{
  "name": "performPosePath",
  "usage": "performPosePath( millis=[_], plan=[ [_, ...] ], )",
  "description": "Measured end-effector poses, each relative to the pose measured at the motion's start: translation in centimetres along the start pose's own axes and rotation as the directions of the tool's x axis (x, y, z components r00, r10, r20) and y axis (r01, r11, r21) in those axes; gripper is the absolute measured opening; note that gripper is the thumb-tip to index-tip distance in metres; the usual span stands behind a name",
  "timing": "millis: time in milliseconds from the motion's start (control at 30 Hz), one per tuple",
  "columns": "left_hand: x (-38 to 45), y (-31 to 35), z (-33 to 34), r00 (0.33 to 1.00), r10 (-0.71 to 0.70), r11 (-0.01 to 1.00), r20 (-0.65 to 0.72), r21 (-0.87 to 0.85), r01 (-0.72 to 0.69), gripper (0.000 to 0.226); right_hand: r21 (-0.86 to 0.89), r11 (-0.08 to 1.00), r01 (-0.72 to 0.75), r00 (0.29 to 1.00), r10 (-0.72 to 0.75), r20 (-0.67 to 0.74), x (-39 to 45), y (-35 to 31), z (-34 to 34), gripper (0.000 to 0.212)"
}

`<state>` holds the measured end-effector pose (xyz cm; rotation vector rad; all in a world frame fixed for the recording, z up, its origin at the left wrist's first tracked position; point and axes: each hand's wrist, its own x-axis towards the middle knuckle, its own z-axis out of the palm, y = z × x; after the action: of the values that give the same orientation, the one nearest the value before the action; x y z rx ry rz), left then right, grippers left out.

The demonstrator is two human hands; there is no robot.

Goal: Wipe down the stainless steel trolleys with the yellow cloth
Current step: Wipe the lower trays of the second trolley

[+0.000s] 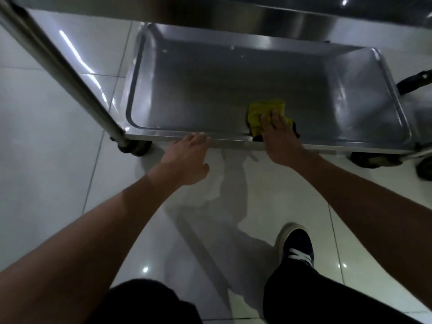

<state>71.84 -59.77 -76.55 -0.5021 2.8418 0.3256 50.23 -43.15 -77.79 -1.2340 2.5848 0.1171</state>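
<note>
One trolley [233, 139], one yellow cloth [261, 113] under right hand [280, 136]; left hand [187, 157] on rim

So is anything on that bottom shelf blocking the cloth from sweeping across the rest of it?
Nothing visible. The right hand presses the yellow cloth near the front rim of the bottom shelf, whose visible surface is bare steel. The left hand rests at the rim, outside the tray.
</note>
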Motion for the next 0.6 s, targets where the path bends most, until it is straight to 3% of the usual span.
performPosePath(
  millis=[133,267,467,600],
  plan=[
    [-0.9,-1.5,-0.7,0.996,0.030,0.999,0.085,-0.033,-0.027,0.083,0.093,0.995,-0.018,0.988,0.004,0.156,-0.2,-0.3,-1.7,0.063],
    [-1.3,-1.4,0.1,0.996,0.027,1.000,0.089,-0.011,-0.026,0.082,0.203,0.979,0.015,0.999,-0.025,0.046,-0.4,0.3,-2.0,0.057],
    [-1.3,-2.2,0.6,0.996,0.020,0.993,-0.085,-0.118,-0.030,0.067,0.240,0.969,0.056,0.991,-0.024,-0.135,-0.6,1.1,0.1,0.049],
    [-3.5,-5.4,1.1,0.921,-0.194,0.981,-0.337,-0.079,0.178,0.045,0.317,0.944,0.093,0.975,-0.022,-0.222,-0.1,-1.4,0.8,0.048]
  ],
)
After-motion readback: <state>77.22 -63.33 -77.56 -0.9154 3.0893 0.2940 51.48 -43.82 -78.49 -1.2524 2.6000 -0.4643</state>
